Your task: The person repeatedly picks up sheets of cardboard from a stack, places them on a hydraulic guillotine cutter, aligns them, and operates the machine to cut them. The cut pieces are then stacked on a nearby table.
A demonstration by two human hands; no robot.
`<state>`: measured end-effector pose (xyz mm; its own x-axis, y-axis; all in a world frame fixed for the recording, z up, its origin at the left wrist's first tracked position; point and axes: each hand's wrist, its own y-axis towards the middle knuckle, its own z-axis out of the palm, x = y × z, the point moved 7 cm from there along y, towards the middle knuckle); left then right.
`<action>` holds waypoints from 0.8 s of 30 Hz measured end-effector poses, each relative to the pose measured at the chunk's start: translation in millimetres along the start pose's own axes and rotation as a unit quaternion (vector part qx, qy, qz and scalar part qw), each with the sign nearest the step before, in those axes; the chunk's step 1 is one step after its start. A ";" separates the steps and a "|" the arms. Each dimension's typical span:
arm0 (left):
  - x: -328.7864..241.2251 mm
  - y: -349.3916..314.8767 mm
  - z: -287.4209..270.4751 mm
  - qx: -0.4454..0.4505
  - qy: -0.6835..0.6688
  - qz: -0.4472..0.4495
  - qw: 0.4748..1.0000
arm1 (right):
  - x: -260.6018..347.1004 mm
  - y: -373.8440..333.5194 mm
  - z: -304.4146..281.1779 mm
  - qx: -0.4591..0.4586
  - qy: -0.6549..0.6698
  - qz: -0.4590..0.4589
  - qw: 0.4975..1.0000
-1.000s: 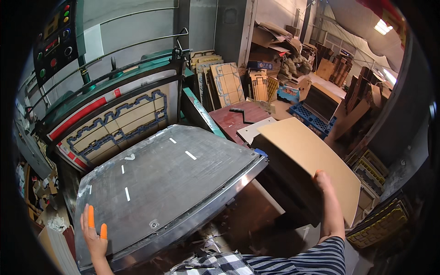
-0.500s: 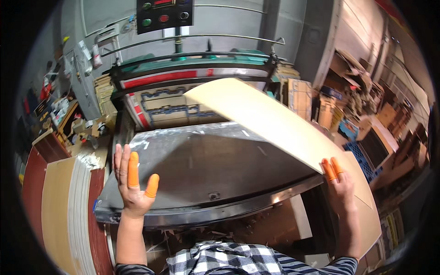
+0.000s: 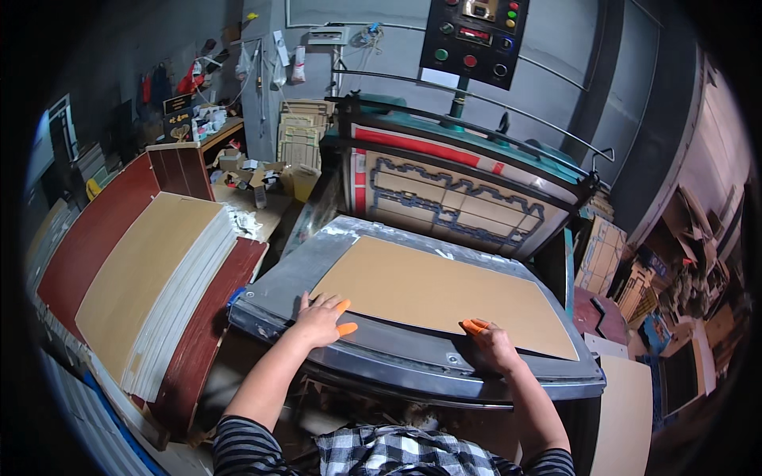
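Observation:
A tan cardboard sheet (image 3: 436,282) lies on the grey metal bed (image 3: 278,293) of a die-cutting press. My left hand (image 3: 319,321) rests at the sheet's near left corner, its fingers spread flat and its thumb apart. Orange finger cots cover some fingertips on both hands. At the sheet's near edge, right of the middle, my right hand (image 3: 495,347) has its fingers drawn together on the rim. Behind the bed, the press's raised platen (image 3: 456,202) carries a cutting die with dark blue strips along its lines.
To the left stands a stack of tan and white sheets (image 3: 151,285) beside dark red boards (image 3: 210,325). Another tan sheet (image 3: 627,412) is at the lower right. A black control panel (image 3: 474,40) hangs above the press. Cardboard scraps (image 3: 690,246) pile up at far right.
The cardboard sheet, raised in my right hand before, now lies flat on the bed. My left hand has come down from the air to its corner. The view has swung left.

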<state>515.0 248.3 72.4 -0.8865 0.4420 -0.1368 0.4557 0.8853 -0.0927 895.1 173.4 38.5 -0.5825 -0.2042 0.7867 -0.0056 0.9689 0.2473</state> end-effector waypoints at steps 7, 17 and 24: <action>13.8 30.5 10.4 0.054 -0.017 -0.048 0.997 | -48.1 38.6 18.1 0.001 0.361 0.221 0.906; 13.0 38.2 8.9 0.056 0.000 -0.093 0.994 | -17.6 49.8 22.3 0.207 -0.158 0.082 0.962; -15.6 52.2 1.5 -0.019 0.005 -0.003 1.000 | -10.0 33.0 -14.7 0.120 -0.289 0.162 0.936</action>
<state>552.7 287.3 68.1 -0.8905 0.4373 -0.1256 0.4465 0.8930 -0.0570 912.6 205.4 47.1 -0.9270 0.1473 0.3448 0.1044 0.9846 -0.1399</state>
